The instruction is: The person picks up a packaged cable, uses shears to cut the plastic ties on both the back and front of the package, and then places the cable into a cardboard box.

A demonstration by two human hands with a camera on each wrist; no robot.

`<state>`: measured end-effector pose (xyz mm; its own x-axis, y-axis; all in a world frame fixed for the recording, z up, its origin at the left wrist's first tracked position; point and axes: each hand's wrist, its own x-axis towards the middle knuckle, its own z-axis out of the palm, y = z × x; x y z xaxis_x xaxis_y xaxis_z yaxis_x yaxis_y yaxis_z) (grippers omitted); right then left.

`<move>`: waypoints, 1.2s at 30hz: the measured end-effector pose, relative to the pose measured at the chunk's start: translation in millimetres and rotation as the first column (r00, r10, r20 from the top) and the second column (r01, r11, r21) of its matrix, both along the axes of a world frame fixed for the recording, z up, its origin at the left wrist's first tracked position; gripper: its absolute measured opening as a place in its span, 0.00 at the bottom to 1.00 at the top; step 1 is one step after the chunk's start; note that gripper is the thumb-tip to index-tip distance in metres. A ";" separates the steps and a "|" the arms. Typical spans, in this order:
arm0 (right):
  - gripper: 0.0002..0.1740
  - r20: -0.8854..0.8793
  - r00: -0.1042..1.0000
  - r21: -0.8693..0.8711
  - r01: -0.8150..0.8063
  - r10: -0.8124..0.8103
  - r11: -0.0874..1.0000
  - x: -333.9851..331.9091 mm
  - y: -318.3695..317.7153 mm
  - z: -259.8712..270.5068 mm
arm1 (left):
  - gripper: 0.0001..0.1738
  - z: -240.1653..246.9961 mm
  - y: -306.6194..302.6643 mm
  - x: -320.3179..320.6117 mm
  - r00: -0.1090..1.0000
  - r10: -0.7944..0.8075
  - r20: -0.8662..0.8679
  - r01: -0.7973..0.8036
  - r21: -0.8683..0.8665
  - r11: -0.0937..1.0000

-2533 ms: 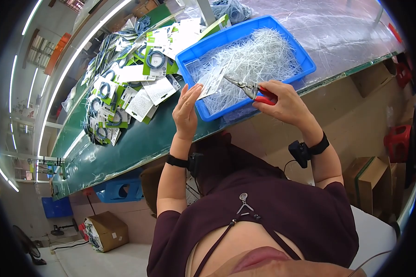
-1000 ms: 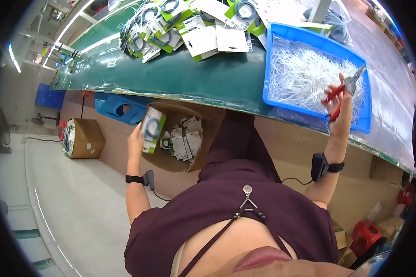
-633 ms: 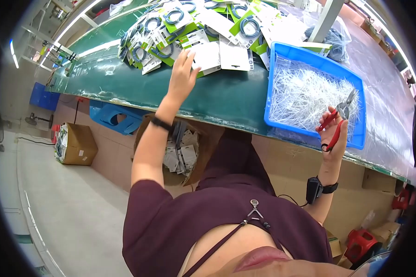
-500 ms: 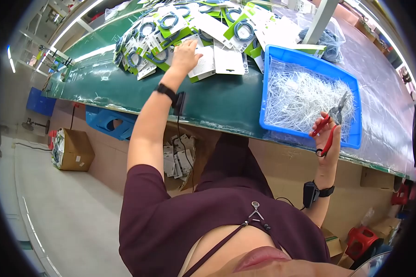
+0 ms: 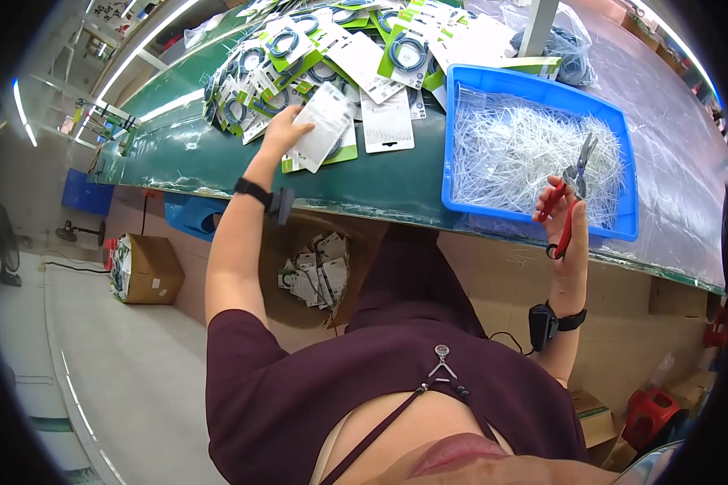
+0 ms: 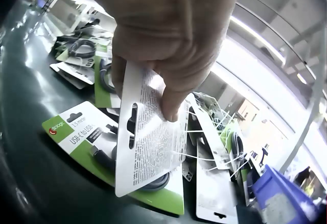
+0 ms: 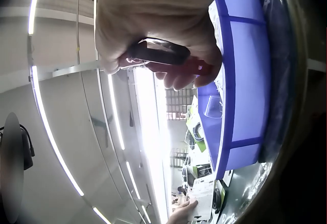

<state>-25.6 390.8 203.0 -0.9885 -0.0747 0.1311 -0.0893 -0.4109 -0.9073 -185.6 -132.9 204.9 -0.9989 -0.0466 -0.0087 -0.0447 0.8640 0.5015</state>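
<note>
My left hand [image 5: 280, 133] pinches a carded USB cable package [image 5: 325, 123] at the near edge of a heap. In the left wrist view the package's printed white back [image 6: 148, 137] faces the camera, with thin clear plastic tie ends [image 6: 196, 156] beside it. Just under it lies another package [image 6: 84, 137], green and white, marked USB-C to USB. My right hand [image 5: 574, 246] holds red-handled snips [image 5: 560, 234], blades pointing up and apart, over the front of a blue tray [image 5: 450, 137]. White plastic clippings [image 5: 534, 145] cover much of the tray's bottom.
The heap of carded cables [image 5: 287, 48] spreads over the green tabletop [image 5: 186, 158]. A metal post [image 5: 539, 28] and bagged cables [image 5: 570, 56] stand behind the tray. Below the table edge, a cardboard box [image 5: 287, 299] holds more packages. Another carton [image 5: 154, 271] stands on the floor.
The left hand carried one package to the box below the table, came back without it, and now lifts another from the heap. The right hand kept the snips and moved right from their earlier place.
</note>
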 end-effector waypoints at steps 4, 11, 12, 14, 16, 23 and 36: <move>0.38 0.080 0.997 -0.040 0.013 -0.010 0.999 3.2 -1.2 3.7 | 0.24 -13.2 -15.5 47.5 0.967 0.029 0.255 -0.247 0.894 0.374; 0.30 -0.149 0.983 0.539 -0.010 0.108 0.842 24.9 -43.7 33.8 | 0.21 -8.3 116.6 106.0 0.992 0.128 0.009 -0.021 0.995 0.094; 0.30 -0.145 0.985 0.546 0.003 0.091 0.838 26.3 -50.8 38.0 | 0.21 -8.0 134.5 106.9 0.997 0.075 0.008 -0.016 0.994 0.112; 0.35 -0.479 0.873 0.822 0.410 0.091 0.395 24.2 -60.1 46.8 | 0.22 7.0 180.6 115.4 0.996 -0.002 -0.086 0.086 0.995 0.059; 0.35 -0.524 0.852 0.817 0.499 0.008 0.289 23.8 -57.0 47.0 | 0.23 17.6 211.7 120.3 0.989 -0.081 -0.126 0.127 0.992 0.008; 0.35 -0.640 0.759 0.761 0.647 -0.123 0.034 21.9 -36.5 42.3 | 0.25 28.1 263.2 132.3 0.966 -0.216 -0.140 0.145 0.989 0.006; 0.33 -0.568 0.813 0.814 0.578 -0.127 0.058 23.3 -14.8 36.6 | 0.27 29.4 281.8 139.4 0.930 -0.334 -0.152 0.151 0.988 -0.029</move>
